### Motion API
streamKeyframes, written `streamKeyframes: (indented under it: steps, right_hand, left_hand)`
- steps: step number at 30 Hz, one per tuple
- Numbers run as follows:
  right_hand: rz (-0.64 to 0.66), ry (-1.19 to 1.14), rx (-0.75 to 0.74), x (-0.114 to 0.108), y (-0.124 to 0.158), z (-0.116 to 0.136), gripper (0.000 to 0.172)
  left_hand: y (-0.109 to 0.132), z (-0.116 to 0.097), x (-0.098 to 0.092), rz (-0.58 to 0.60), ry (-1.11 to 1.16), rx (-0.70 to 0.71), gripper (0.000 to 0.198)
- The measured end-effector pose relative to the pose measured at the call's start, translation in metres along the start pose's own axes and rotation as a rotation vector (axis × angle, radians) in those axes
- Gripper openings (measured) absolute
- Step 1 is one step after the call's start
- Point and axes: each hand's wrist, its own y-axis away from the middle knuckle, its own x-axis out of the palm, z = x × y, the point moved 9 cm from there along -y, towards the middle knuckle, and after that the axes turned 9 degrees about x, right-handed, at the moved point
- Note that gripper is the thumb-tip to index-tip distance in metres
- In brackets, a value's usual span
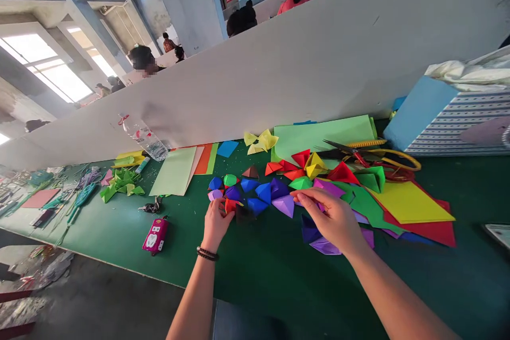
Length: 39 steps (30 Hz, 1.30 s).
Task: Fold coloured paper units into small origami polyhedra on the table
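My left hand (217,221) has its thumb and fingers round a small red folded paper piece (231,205) at the left end of a cluster on the table. Beside it lie a light purple piece (215,195), a green one (230,180) and several blue ones (256,205). My right hand (332,218) reaches in from the right, its thumb and forefinger pinched at the edge of a light purple folded paper piece (283,205). Under and behind that hand lie more purple folded pieces (324,246); the palm hides part of them.
Scissors (353,154) lie among coloured sheets at right, by a yellow sheet (414,203). A blue patterned box (422,109) stands behind. A plastic bottle (147,138) leans against the partition (223,85). A magenta pouch (155,235) and keys (152,205) lie left.
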Motion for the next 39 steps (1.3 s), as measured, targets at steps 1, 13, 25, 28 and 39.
streamKeyframes:
  steps: [1, 13, 25, 28, 39]
  right_hand:
    - [0.000, 0.007, 0.009, 0.000, 0.000, -0.001, 0.030]
    - [-0.319, 0.150, -0.230, -0.043, 0.018, 0.030, 0.014]
    - [-0.183, 0.370, -0.278, -0.009, 0.096, 0.019, 0.015]
    - [-0.313, 0.521, -0.184, -0.040, 0.099, -0.002, 0.016]
    - [-0.019, 0.781, -0.100, -0.024, 0.092, -0.057, 0.020]
  left_hand:
    - [-0.004, -0.001, 0.001, -0.003, -0.007, 0.016, 0.039]
    - [0.023, -0.039, -0.031, -0.274, -0.103, 0.373, 0.022]
    - [0.027, -0.080, 0.042, 0.138, -0.560, 0.766, 0.028]
    - [0.024, -0.086, 0.041, 0.103, -0.574, 0.801, 0.014]
    - [0.046, -0.097, 0.040, 0.056, -0.309, 0.960, 0.009]
